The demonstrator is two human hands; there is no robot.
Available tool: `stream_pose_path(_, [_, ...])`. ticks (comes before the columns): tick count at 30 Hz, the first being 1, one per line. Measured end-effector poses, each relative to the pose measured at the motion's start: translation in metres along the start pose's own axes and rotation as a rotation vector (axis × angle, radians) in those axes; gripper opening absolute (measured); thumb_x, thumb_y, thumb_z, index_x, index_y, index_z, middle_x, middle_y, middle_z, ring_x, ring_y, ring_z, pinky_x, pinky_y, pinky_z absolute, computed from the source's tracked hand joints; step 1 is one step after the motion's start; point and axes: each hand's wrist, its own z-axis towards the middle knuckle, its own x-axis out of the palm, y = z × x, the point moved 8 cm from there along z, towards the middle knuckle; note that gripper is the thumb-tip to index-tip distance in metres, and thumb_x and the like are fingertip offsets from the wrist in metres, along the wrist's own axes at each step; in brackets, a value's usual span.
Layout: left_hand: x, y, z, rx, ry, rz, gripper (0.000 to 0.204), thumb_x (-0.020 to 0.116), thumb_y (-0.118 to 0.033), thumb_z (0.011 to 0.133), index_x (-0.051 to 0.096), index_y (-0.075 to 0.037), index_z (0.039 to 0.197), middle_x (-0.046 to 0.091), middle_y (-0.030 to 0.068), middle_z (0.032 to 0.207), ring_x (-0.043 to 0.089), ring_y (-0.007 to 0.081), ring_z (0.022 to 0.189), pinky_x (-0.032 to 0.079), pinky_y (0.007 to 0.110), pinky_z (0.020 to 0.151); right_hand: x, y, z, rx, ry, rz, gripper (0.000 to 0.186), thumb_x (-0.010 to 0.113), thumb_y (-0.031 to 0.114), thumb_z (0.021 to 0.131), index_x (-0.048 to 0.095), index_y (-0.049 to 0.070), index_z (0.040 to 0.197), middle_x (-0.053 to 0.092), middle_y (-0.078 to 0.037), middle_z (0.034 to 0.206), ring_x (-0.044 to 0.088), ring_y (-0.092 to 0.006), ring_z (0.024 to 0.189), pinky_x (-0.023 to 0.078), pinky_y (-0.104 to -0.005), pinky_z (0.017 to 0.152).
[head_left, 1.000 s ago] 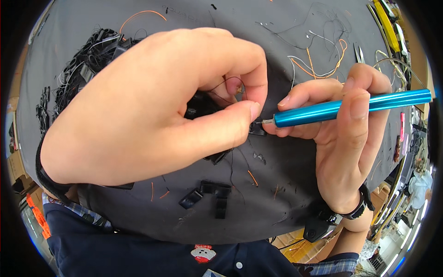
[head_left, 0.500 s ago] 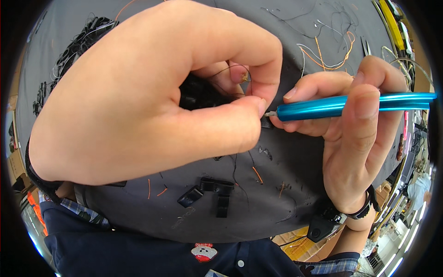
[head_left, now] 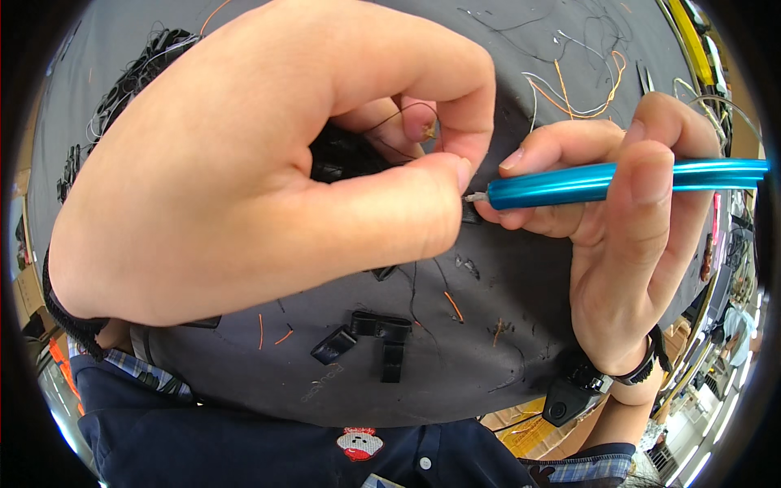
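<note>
My left hand point(head_left: 203, 179) is closed, thumb and forefinger pinched together at the centre. Within its curl shows a glossy black piece point(head_left: 346, 154), mostly hidden by the hand. A thin dark thread point(head_left: 399, 118) loops between those fingers. My right hand point(head_left: 618, 220) grips a shiny blue pen-shaped tool point(head_left: 561, 185) between thumb and fingers. The tool lies nearly level, and its small pale tip point(head_left: 477, 197) points left, just beside the left thumb. Whether tip and thumb touch I cannot tell.
Black strap-like pieces point(head_left: 391, 358) lie on the dark grey cloth point(head_left: 268, 382) among orange thread scraps point(head_left: 453, 307). A heap of black pieces point(head_left: 134, 89) sits at far left. Loose orange and white threads point(head_left: 569, 110) and a pointed metal tool point(head_left: 645, 77) lie at far right.
My left thumb tip has shifted up slightly, leaving the tool's pale tip more exposed. The blue tool has tilted a little, its rear end higher.
</note>
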Motion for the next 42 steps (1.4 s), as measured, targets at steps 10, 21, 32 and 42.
stream_pose_path(10, [-0.009, -0.043, -0.003, 0.161, 0.181, 0.599, 0.012, 0.064, -0.013, 0.075, 0.058, -0.003, 0.074, 0.043, 0.0051, 0.078, 0.042, 0.0160, 0.066, 0.036, 0.028, 0.059, -0.025, -0.003, 0.003, 0.108, -0.267, 0.338, 0.027, 0.036, 0.037, 0.094, 0.037, 0.010, 0.099, 0.052, -0.007, 0.066, 0.047, -0.0110, 0.043, 0.053, -0.0320, 0.045])
stream_pose_path(21, [0.017, -0.049, -0.019, 0.354, 0.046, 1.035, 0.026, 0.076, -0.017, 0.060, 0.055, -0.013, 0.076, 0.041, 0.0055, 0.093, 0.042, 0.0229, 0.084, 0.031, 0.034, 0.082, -0.055, 0.001, 0.022, -0.037, -0.172, 0.556, 0.029, 0.041, 0.029, 0.092, 0.040, 0.008, 0.074, 0.057, -0.012, 0.065, 0.046, -0.0134, 0.044, 0.043, -0.0303, 0.040])
stream_pose_path(32, [-0.005, -0.059, -0.030, 0.208, 0.052, 1.041, 0.032, 0.074, -0.016, 0.063, 0.057, -0.007, 0.088, 0.049, 0.0069, 0.085, 0.049, 0.0253, 0.079, 0.041, 0.032, 0.071, -0.055, -0.008, 0.020, 0.020, -0.184, 0.544, 0.024, 0.045, 0.028, 0.090, 0.040, 0.006, 0.086, 0.055, -0.009, 0.062, 0.045, -0.0114, 0.042, 0.039, -0.0291, 0.034])
stream_pose_path(42, [0.008, -0.038, -0.027, 0.261, 0.199, 0.991, 0.036, 0.076, -0.013, 0.060, 0.059, -0.010, 0.091, 0.043, 0.0056, 0.086, 0.048, 0.0223, 0.080, 0.040, 0.033, 0.071, -0.039, -0.010, 0.017, 0.114, -0.145, 0.546, 0.022, 0.044, 0.028, 0.092, 0.038, 0.007, 0.096, 0.054, -0.009, 0.060, 0.043, -0.0113, 0.040, 0.039, -0.0279, 0.032])
